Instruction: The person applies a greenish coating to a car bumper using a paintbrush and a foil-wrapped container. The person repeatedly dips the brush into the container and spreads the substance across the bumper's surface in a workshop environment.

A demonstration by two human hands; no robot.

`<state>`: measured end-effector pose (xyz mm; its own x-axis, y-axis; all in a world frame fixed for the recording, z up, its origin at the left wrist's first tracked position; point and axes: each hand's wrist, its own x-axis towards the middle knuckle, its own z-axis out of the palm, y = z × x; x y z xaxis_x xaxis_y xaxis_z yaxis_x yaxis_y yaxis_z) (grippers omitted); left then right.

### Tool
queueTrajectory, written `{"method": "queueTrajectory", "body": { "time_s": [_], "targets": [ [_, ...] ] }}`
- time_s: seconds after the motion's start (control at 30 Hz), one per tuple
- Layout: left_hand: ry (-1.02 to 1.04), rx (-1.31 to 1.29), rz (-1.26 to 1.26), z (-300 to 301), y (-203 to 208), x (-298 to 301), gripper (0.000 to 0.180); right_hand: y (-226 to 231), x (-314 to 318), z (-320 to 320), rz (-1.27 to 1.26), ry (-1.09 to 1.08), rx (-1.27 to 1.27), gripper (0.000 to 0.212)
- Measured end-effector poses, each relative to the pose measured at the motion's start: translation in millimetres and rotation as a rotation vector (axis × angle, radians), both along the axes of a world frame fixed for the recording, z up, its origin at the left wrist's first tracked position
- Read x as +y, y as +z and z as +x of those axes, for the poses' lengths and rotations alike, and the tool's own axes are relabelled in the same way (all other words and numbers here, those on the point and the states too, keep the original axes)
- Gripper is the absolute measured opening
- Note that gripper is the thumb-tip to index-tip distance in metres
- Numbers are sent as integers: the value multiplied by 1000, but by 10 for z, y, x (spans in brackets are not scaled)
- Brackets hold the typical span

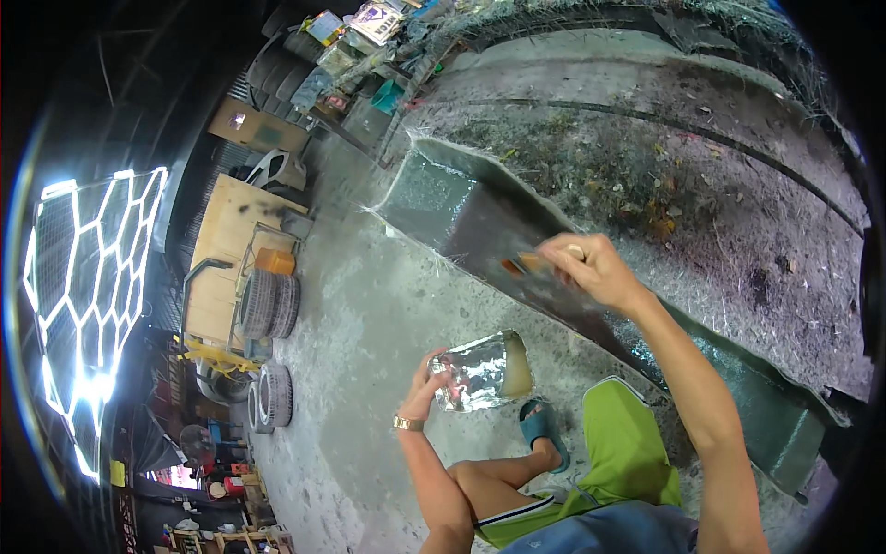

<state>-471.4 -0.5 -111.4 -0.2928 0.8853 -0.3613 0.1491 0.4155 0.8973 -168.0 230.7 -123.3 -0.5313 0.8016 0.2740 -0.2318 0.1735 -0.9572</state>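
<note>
My right hand [595, 268] is closed round the handle of a paintbrush [519, 265], which is partly smeared by motion. The brush is over a long trough-shaped piece [434, 189] with raised sides and frayed, fibrous edges. Dark wet-looking material covers part of its inside, and the ends look green and glossy. In my left hand [426, 380] is a shiny silver tin [475, 377], tilted, with a yellowish layer showing at its right end. The fingers wrap its left side, clear of the trough.
My sandalled foot [540, 429] rests on the grey concrete floor [351, 369] beside the trough. Dirt and leaves lie beyond it, crossed by a dark hose-like line [711, 138]. Tyres [268, 305], boards [221, 217] and bright hexagonal lights [97, 277] are at the left.
</note>
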Motion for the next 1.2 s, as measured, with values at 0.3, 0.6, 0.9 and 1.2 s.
{"method": "queueTrajectory", "body": {
  "time_s": [0.3,0.6,0.9,1.2],
  "targets": [
    [4,36,6,-14,-37,-58,61,118,-46,-781,-330,24,544,31],
    [15,103,20,-44,-9,-179,61,-82,-48,-849,-488,11,607,36],
    [-36,74,39,134,47,-47,60,-306,-23,-608,-462,-74,476,36],
    [27,51,-25,525,332,142,62,282,-255,491,-152,-29,27,24]
  ]
}}
